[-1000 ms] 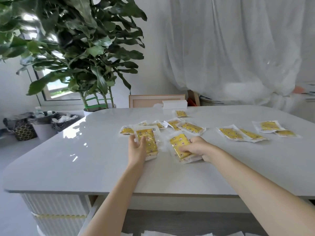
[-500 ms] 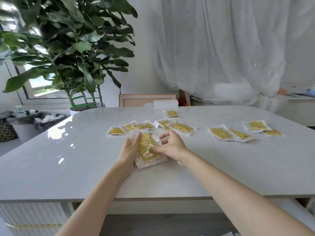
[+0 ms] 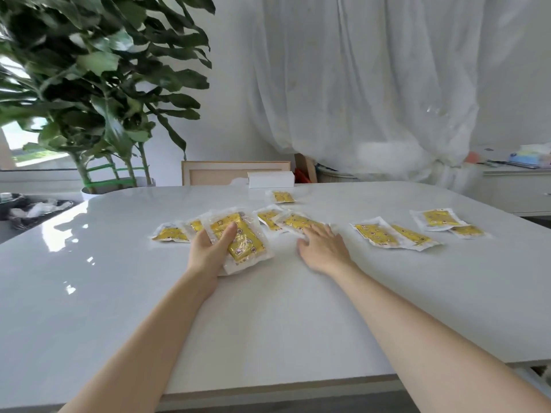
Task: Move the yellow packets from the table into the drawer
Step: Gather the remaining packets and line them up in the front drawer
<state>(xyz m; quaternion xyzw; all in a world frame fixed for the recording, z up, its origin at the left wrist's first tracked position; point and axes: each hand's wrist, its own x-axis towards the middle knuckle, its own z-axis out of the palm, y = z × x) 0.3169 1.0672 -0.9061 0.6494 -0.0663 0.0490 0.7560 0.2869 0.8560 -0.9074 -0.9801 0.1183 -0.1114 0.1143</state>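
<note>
Gripped yellow packets (image 3: 241, 244) in left hand (image 3: 208, 253), thumb on top, at table (image 3: 119, 293) left of centre; could not tell if lifted. Long axis diagonal, far end leaning left. Laid right hand (image 3: 323, 248) flat, fingers straight, tips touching loose packet (image 3: 299, 222), long axis roughly left-right. Cartoon print; writing unreadable.

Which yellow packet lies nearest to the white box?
The small single packet just in front of the white box; every other packet lies closer to the person.
</note>
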